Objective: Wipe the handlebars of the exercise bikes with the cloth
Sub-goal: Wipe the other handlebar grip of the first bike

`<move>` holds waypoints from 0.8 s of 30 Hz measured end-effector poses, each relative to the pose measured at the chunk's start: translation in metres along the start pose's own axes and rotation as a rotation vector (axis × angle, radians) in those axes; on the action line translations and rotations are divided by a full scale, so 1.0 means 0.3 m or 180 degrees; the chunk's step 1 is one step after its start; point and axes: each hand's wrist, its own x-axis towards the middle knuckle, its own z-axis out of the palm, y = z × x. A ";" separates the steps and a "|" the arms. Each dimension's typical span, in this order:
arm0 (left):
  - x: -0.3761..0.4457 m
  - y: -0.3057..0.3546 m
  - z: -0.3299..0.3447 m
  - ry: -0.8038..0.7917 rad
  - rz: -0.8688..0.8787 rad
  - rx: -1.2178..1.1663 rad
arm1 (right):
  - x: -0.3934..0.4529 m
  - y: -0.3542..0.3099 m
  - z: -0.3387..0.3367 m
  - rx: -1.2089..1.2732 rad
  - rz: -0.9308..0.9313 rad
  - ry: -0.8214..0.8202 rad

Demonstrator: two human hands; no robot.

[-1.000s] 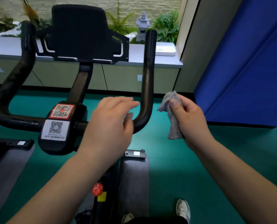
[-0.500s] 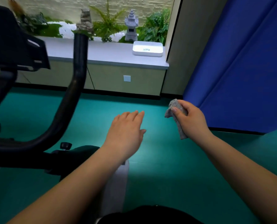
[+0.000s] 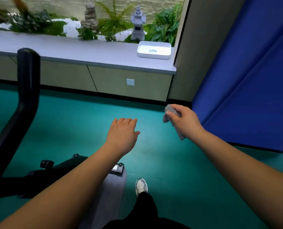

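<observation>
The black handlebar (image 3: 26, 96) of an exercise bike rises at the far left edge; only its right prong and part of the frame show. My left hand (image 3: 121, 135) hangs over the green floor with its fingers straight and together, holding nothing, well to the right of the bar. My right hand (image 3: 185, 121) grips a crumpled grey cloth (image 3: 169, 113), whose lower end hangs out below the palm. Both hands are away from the handlebar.
The bike's grey base (image 3: 109, 192) lies under my left forearm. A low cabinet with a grey top (image 3: 88, 52) runs along the back, carrying a white tray (image 3: 154, 50). A blue padded wall (image 3: 246, 80) stands at the right. My white shoe (image 3: 141, 186) is on the floor.
The view has swung to the right, so the bike's console and left prong have left the frame. My left hand has come off the handlebar. The cloth stays in my right hand.
</observation>
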 end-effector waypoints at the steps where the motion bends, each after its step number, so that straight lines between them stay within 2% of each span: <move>1: 0.048 -0.003 0.006 -0.0003 -0.0010 -0.0009 | 0.047 0.000 -0.005 -0.0005 0.0010 -0.0022; 13: 0.529 -0.108 -0.013 -0.0051 -0.0272 -0.0103 | 0.597 -0.060 0.012 -0.0231 -0.0125 -0.0336; 24: 1.010 -0.353 -0.096 0.0177 -0.1325 0.0003 | 1.355 -0.234 0.084 -0.0446 -0.1193 -0.1007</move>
